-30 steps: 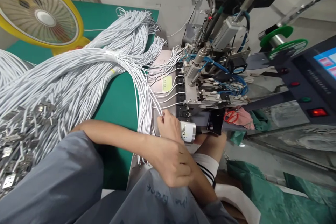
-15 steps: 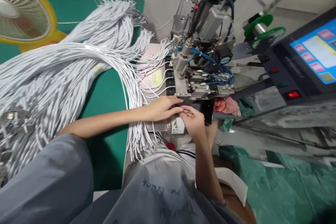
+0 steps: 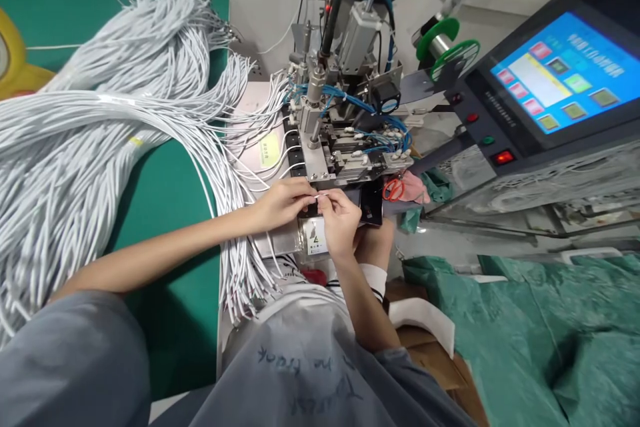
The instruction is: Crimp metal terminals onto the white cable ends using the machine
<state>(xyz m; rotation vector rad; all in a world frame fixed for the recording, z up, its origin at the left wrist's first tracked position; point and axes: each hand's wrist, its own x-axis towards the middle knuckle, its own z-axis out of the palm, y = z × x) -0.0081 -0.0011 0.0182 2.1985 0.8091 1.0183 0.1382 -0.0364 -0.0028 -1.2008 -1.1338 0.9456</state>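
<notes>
Just in front of the metal machine (image 3: 316, 159), my left hand (image 3: 284, 203) and my right hand (image 3: 339, 219) meet with fingers pinched. Between their fingertips is the end of a thin white cable (image 3: 321, 195), gripped from both sides. More white cables (image 3: 245, 267) hang over the table edge below my left forearm. Several others run across the pale plate (image 3: 250, 120) into the black block (image 3: 295, 155) on the machine's left side. Under my hands lies a clear bag with a printed white card (image 3: 316, 237).
A large cable bundle (image 3: 75, 140) covers much of the green table (image 3: 185, 320). A control screen (image 3: 565, 73) stands at the right, near a green spool (image 3: 440, 47). A black phone-like object (image 3: 371, 203) and orange-handled scissors (image 3: 393, 189) lie right of my hands. A yellow fan (image 3: 15, 67) is far left.
The view has shifted to the right. My left fingers, stretched out before, are now pinched, and the white cable end shows between both hands.
</notes>
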